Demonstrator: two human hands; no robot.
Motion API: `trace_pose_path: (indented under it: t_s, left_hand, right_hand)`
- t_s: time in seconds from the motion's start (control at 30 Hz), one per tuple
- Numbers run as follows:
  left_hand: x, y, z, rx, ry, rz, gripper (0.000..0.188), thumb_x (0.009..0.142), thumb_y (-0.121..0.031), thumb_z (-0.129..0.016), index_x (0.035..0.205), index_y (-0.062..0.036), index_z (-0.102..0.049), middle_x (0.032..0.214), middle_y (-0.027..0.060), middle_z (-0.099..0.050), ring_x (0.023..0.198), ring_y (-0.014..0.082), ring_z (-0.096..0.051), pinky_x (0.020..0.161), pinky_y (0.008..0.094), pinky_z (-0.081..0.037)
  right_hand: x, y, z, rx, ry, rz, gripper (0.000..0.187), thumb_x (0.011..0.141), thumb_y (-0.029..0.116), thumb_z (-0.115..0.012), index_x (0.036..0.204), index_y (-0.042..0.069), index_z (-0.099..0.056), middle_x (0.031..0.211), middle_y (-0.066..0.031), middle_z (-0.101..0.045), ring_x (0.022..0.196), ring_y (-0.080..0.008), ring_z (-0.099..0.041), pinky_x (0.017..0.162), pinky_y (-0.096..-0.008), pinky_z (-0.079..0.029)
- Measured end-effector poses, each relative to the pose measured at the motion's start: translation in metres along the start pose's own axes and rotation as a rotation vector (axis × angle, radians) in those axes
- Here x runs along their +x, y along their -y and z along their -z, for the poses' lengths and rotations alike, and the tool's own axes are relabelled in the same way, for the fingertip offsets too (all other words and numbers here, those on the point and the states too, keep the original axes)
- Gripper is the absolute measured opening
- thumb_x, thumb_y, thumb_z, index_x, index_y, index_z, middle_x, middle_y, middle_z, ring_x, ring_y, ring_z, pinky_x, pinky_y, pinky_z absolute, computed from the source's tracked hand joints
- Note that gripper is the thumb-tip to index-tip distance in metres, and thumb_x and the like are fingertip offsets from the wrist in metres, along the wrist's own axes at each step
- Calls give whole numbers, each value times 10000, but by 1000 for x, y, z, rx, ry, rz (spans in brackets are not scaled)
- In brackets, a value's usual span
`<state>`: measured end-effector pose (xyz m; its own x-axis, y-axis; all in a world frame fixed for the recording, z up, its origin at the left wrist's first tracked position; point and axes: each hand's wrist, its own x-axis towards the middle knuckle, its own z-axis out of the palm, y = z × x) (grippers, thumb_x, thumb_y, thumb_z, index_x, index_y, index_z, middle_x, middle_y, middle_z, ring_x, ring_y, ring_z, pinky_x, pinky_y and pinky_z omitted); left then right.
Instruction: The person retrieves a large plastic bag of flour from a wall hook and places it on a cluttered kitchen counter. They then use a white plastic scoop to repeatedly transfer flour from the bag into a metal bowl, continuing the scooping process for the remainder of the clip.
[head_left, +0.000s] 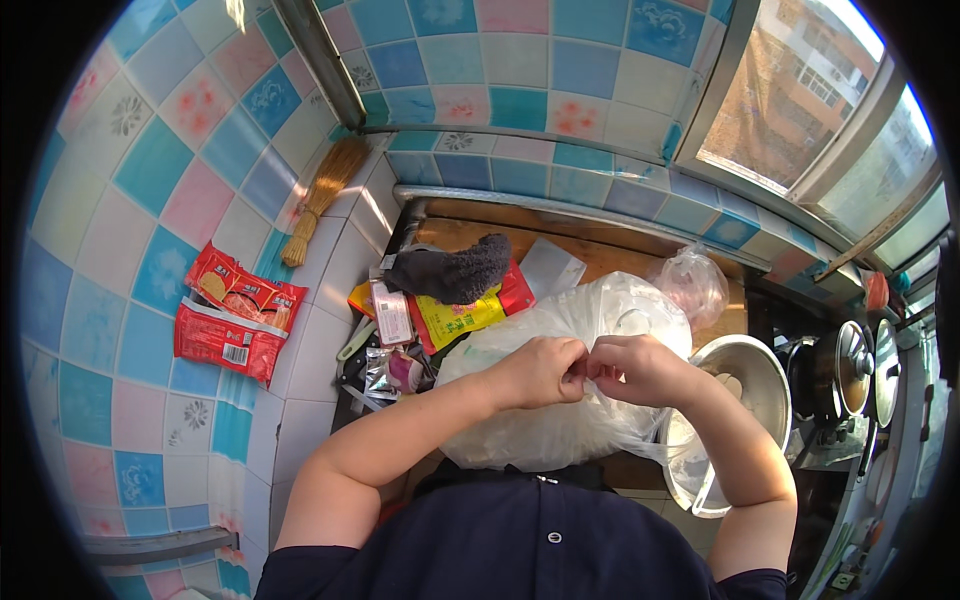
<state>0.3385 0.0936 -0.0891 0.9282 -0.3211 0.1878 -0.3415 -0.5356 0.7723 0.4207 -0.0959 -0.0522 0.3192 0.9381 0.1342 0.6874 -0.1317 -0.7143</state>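
My left hand (546,372) and my right hand (636,370) meet in the middle, fingertips close together. Both are closed in a pinch, and what lies between the fingers is too small or hidden to make out. Directly beneath them spreads a large clear plastic bag (500,425), with whitish contents showing through. Its film reaches right to the wide metal basin (779,385), which my right forearm partly covers. Pale round pieces (732,384) show inside the basin.
Left of the bag lie a dark fuzzy cloth (450,272), a yellow-and-red packet (455,320) and small packages. A straw brush (322,195) and red packets (230,320) rest along the tiled ledge. A smaller clear bag (692,288) sits behind; pots (853,370) stand far right.
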Motion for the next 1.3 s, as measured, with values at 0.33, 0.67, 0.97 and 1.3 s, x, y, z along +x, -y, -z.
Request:
trace_pose_path:
  t_s: [0.33,0.67,0.97,1.3]
  left_hand:
    - [-6,2,-8,-32,-48,73,167,713,-120,-610,812,-12,-532,772,154,-611,725,329,-605,643,394,-488]
    - [-16,-7,-3,-131,-118,244,131,778,-111,-615,854,-25,-552,777,107,-605,675,208,-597,636,317,-485]
    - [-12,-15,-17,-24,-235,119,166,726,-88,-642,842,-32,-537,757,123,-593,673,276,-602,605,355,-486]
    - [-13,-13,-23,-41,-180,187,206,733,-119,-657,850,-18,-521,766,132,-603,710,298,-611,646,379,-492]
  right_hand:
    - [-3,-1,-18,-84,-117,44,108,686,55,-611,767,55,-539,739,-79,-572,639,-287,-590,563,-375,-488]
    - [-22,2,-31,46,-448,-101,147,734,-22,-631,833,35,-538,767,-73,-588,683,-203,-624,581,-294,-523]
    - [-18,15,-31,15,-320,-66,226,745,-13,-620,944,35,-523,851,-99,-614,755,-271,-649,638,-340,-540]
    - [-17,12,-37,-114,-302,-63,226,718,12,-630,898,50,-499,812,-104,-614,708,-297,-632,613,-353,-525]
